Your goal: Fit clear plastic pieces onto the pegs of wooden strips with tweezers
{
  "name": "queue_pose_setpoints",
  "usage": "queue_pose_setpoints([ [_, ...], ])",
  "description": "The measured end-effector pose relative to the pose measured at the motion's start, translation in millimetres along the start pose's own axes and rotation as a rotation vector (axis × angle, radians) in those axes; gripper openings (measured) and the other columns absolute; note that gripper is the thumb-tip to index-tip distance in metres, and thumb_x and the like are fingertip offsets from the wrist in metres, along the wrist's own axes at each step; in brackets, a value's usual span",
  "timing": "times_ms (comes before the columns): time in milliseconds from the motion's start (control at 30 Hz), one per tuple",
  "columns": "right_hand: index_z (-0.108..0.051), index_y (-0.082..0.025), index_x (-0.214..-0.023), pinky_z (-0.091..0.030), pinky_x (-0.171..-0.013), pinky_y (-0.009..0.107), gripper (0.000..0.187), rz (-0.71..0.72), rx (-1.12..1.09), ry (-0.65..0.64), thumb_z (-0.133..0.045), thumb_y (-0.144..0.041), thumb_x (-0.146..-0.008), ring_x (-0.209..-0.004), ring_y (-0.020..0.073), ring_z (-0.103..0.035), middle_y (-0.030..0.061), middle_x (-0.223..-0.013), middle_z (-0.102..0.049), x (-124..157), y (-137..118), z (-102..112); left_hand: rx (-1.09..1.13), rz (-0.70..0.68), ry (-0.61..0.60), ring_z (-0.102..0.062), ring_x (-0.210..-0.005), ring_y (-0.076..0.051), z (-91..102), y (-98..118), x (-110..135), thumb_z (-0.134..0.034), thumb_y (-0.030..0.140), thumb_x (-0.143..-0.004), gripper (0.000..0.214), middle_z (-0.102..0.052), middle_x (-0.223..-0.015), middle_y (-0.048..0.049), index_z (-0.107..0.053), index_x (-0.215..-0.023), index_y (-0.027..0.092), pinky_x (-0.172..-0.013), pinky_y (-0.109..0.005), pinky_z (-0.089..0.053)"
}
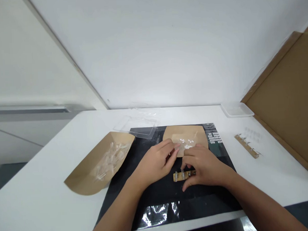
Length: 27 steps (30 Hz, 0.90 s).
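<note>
My left hand (156, 159) is closed, thumb and forefinger pinched together at the near left edge of a small brown paper tray (167, 132). Whatever is in that pinch, if anything, is too small to make out. Several small white pieces (188, 146) lie in the tray. My right hand (206, 166) is closed around a short wooden strip (179, 176), its thumb on the near side and fingers on the far side. Clear upright pieces stand on the strip's left part, and darker metal fittings show toward its right. The palm hides the right end.
A black plastic sheet (157, 193) covers the table's middle. To the left sits a larger brown paper tray (82, 178) with clear plastic bits. A transparent frame (141, 129) lies behind. At right are another strip (247, 146), a clear lid (236, 109) and a cardboard box (288, 99).
</note>
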State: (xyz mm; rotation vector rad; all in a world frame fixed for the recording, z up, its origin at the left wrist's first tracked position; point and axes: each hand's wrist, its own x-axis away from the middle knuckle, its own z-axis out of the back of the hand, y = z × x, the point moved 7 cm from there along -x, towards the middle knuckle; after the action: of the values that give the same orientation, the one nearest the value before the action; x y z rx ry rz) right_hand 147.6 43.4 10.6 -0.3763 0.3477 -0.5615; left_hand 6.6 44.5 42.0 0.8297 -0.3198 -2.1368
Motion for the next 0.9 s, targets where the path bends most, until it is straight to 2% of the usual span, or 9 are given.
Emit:
queue_pose_setpoints([
  [100, -0.07, -0.021, -0.091, -0.037, -0.08, 0.033, 0.052, 0.032, -0.012, 0.021, -0.092, -0.064, -0.071, -0.087, 0.02, -0.067, 0.0008, -0.092, -0.073, 1, -2, 5, -0.01, -0.004, 0.01, -0.064, -0.075, -0.017, 0.6, 0, 0, -0.049, 0.021, -0.105, 0.022, -0.066, -0.087, -0.0052, -0.071, -0.104, 0.015, -0.067, -0.031, -0.055],
  [200, -0.071, -0.022, -0.096, -0.039, -0.083, 0.034, 0.049, 0.065, -0.04, 0.025, -0.091, -0.061, -0.075, -0.091, 0.0207, -0.067, 0.0024, -0.099, -0.074, 3, -3, 10, -0.008, -0.015, 0.03, -0.064, -0.075, -0.016, 1.5, 0, 1, -0.049, 0.021, -0.105, 0.022, -0.066, -0.088, -0.0054, -0.07, -0.11, 0.014, -0.067, -0.03, -0.055],
  [367, -0.073, -0.023, -0.097, -0.043, -0.087, 0.034, 0.032, 0.14, -0.098, 0.004, -0.088, -0.049, -0.085, -0.095, 0.0186, -0.068, 0.0004, -0.1, -0.075, 6, -8, 11, -0.008, -0.039, 0.07, -0.063, -0.074, -0.015, 3.1, 0, 1, -0.05, 0.019, -0.105, 0.023, -0.066, -0.09, -0.0054, -0.069, -0.117, 0.014, -0.066, -0.03, -0.055],
  [567, -0.074, -0.022, -0.095, -0.045, -0.089, 0.034, 0.013, 0.195, -0.026, -0.066, -0.072, -0.033, -0.101, -0.095, 0.0156, -0.069, -0.001, -0.098, -0.077, 7, -18, 7, 0.009, -0.032, 0.113, -0.063, -0.076, -0.016, 6.1, 0, 2, -0.053, 0.02, -0.104, 0.025, -0.064, -0.088, -0.0046, -0.068, -0.124, 0.015, -0.067, -0.03, -0.055],
  [733, -0.073, -0.021, -0.089, -0.043, -0.083, 0.034, 0.013, 0.224, 0.106, -0.052, -0.07, -0.027, -0.101, -0.089, 0.016, -0.066, -0.0014, -0.091, -0.075, 8, -21, 6, 0.003, -0.034, 0.109, -0.063, -0.077, -0.017, 5.8, 0, 1, -0.054, 0.021, -0.104, 0.024, -0.064, -0.088, -0.0045, -0.068, -0.123, 0.016, -0.07, -0.031, -0.056],
  [900, -0.07, -0.02, -0.083, -0.04, -0.078, 0.036, 0.023, 0.258, 0.223, -0.052, -0.064, -0.028, -0.105, -0.086, 0.0176, -0.063, -0.001, -0.084, -0.074, 10, -28, 4, 0.003, -0.031, 0.106, -0.063, -0.078, -0.017, 5.0, 0, 2, -0.056, 0.021, -0.104, 0.025, -0.064, -0.089, -0.005, -0.066, -0.126, 0.015, -0.069, -0.031, -0.055],
])
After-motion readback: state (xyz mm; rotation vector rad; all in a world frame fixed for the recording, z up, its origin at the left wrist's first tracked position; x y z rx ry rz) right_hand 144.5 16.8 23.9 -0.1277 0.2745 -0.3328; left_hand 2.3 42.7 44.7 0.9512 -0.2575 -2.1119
